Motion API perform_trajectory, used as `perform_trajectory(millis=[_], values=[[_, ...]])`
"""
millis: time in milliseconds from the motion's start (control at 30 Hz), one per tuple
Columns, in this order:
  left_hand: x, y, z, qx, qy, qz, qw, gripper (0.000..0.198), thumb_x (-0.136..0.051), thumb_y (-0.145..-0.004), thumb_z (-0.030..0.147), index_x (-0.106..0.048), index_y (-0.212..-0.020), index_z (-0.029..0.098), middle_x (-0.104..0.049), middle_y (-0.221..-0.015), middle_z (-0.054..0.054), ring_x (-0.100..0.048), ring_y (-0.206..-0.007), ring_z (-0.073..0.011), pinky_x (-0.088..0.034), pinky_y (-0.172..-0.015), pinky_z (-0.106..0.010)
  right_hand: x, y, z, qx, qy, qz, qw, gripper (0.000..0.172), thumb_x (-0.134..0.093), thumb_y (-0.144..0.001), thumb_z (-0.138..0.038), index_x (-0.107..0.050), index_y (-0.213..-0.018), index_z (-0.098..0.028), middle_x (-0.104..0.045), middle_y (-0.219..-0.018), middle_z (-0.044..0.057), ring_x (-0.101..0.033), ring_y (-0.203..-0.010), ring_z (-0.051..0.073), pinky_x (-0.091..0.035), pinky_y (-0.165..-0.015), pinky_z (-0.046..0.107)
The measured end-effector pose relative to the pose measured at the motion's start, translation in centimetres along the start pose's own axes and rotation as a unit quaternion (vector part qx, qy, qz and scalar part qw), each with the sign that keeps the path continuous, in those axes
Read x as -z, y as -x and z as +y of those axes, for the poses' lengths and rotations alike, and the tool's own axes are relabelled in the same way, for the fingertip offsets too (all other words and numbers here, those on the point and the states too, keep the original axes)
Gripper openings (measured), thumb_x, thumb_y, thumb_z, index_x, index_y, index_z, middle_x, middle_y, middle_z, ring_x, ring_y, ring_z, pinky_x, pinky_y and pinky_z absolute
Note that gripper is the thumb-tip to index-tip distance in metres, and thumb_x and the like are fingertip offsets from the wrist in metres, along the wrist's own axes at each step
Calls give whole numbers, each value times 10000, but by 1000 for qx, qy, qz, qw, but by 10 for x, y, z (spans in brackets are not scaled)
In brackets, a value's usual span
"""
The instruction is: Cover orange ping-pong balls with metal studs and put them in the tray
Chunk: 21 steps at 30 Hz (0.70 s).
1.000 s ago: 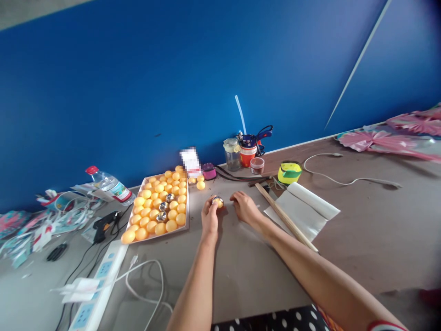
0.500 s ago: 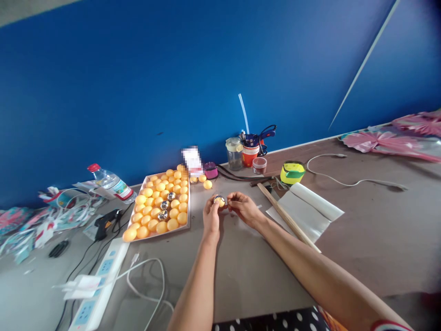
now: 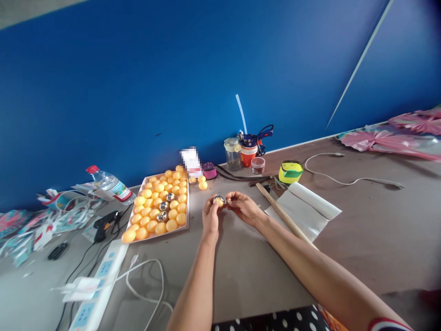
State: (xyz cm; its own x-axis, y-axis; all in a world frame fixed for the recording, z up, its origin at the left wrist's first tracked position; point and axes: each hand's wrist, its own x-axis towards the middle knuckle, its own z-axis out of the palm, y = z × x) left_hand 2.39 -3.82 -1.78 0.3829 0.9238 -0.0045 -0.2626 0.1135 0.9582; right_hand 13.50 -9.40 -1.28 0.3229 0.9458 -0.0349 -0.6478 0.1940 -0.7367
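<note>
My left hand [image 3: 211,215] is closed around a ball [image 3: 218,200] that is partly shiny silver and partly orange. Close against its right side, my right hand [image 3: 243,207] has its fingertips pinched together; whatever they hold is too small to make out. To the left lies a shallow white tray [image 3: 188,216] filled with orange balls [image 3: 151,225], like ping-pong balls. Among them sit a few silver-covered balls [image 3: 161,216]. Several loose orange balls [image 3: 203,185] rest just beyond the tray's right corner.
Right of my hands lie a wooden stick [image 3: 289,219] and a silvery sheet [image 3: 312,214]. A jar [image 3: 233,154], a red cup [image 3: 248,156] and yellow tape [image 3: 290,172] stand behind. On the left are a power strip [image 3: 115,253], a glue gun [image 3: 103,225] and a bottle [image 3: 115,186].
The view has shifted very slightly. Both hands keep nearly the same pose around the partly silver ball, and the tray's contents look the same.
</note>
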Motion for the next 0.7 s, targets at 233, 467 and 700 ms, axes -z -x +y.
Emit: perform_trajectory(millis=[233,467,700], values=[[1,1,2,-7,-19,-16,1000,326,-592,-724,338,-608,-1008,178,-653,-946,-47,-613,-827,-162,-472,-767,-296,1,-1,1,13,10,19,1000,189,-686,-547,-96,-606,-696,-180,-556,-571,-61,-476,-511,72,-342,-548,232],[0,2,4,6,-17,-21,1000,336,-590,-722,344,-598,-1010,173,-651,-904,-44,-619,-772,-159,-481,-716,-289,2,-3,1,23,-5,59,998,238,-694,-522,-83,-635,-729,-185,-583,-635,-53,-505,-530,72,-387,-578,243],[1,3,3,-5,-33,-9,999,312,-595,-724,329,-621,-999,184,-661,-929,-40,-614,-818,-156,-460,-776,-291,-1,-2,2,-1,-5,50,999,212,-724,-547,-152,-667,-750,-134,-638,-649,18,-572,-622,128,-429,-674,290]])
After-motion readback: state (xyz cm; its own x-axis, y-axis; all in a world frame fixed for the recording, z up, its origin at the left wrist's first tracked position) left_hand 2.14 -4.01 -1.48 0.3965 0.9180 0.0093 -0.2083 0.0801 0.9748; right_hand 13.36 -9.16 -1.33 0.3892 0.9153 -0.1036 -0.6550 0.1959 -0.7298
